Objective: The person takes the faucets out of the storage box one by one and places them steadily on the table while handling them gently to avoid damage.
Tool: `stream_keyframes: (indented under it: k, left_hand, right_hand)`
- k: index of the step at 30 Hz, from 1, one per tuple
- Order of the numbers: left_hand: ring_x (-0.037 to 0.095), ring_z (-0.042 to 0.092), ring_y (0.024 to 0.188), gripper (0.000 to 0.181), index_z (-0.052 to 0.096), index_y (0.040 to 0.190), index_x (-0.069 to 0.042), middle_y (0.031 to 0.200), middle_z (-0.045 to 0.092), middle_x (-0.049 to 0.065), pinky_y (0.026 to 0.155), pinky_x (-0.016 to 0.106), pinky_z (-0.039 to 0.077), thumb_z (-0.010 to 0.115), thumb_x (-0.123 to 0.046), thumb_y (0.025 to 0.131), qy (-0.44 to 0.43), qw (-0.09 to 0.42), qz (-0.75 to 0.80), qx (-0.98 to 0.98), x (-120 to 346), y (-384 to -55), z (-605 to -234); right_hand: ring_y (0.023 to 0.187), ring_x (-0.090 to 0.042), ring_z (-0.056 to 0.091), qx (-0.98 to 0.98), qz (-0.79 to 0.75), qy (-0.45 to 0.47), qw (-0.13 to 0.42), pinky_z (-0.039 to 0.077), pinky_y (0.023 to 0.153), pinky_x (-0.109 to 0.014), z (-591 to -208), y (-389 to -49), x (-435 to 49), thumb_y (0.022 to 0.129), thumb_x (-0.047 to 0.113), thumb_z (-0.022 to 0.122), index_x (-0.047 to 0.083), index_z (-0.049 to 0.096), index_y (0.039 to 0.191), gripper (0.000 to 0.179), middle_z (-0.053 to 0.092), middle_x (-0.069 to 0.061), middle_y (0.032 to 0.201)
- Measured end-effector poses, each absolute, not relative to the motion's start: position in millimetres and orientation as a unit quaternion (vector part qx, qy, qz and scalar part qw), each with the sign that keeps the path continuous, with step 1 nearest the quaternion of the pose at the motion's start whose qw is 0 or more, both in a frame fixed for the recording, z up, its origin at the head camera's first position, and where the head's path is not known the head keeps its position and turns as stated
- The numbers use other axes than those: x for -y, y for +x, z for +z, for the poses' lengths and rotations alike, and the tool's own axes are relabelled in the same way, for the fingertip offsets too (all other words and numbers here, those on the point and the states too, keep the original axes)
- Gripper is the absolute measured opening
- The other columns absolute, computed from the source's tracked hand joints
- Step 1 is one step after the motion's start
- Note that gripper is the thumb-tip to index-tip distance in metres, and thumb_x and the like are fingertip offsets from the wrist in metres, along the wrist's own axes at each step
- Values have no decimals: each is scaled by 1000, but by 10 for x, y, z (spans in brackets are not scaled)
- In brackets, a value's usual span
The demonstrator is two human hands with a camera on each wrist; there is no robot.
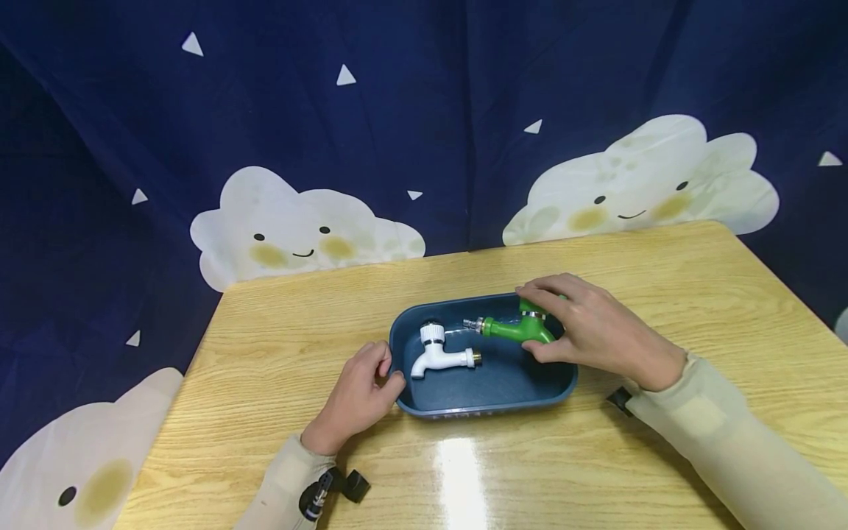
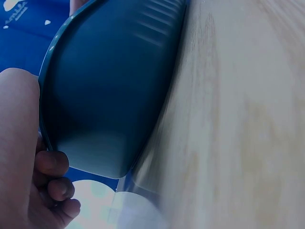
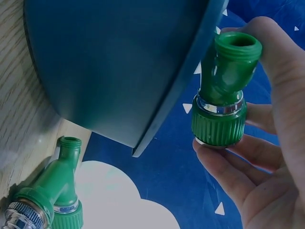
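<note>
A dark blue oblong plastic basin [image 1: 464, 390] stands on the table. My left hand [image 1: 358, 386] grips the rim at its left end, with fingers curled at the edge in the left wrist view. Inside the basin lies a white tap [image 1: 440, 358] with a ribbed knob and a brass threaded end. My right hand [image 1: 586, 320] holds a green tap [image 1: 510, 329] over the basin's right half, its metal-tipped spout pointing left. The right wrist view shows this tap's round threaded inlet and ribbed knob [image 3: 219, 124] between thumb and fingers.
A second green tap [image 3: 59, 183] rests on the table past the basin in the right wrist view; my right hand mostly hides it in the head view. The wooden table [image 1: 278, 331] backs onto a dark blue curtain [image 1: 424, 147] printed with clouds.
</note>
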State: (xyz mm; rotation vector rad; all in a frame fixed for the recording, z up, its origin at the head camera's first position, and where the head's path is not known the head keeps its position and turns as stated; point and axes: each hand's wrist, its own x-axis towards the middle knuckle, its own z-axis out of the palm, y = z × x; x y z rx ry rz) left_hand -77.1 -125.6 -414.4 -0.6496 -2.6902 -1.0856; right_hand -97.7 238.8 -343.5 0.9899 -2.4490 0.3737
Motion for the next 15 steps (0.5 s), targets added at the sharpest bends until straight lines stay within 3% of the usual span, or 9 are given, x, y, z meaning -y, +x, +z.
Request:
stream_keyframes:
  k: [15]
  left_hand:
    - [7, 36, 64, 26, 40, 77, -18, 73, 35, -6, 58, 18, 29, 63, -9, 82, -214, 78, -366, 903, 1257, -770, -4139]
  right_hand:
    - [106, -33, 71, 892, 138, 359, 237, 61, 84, -49, -3440, -972, -2399, 69, 42, 86, 2, 70, 126, 71, 72, -20, 119]
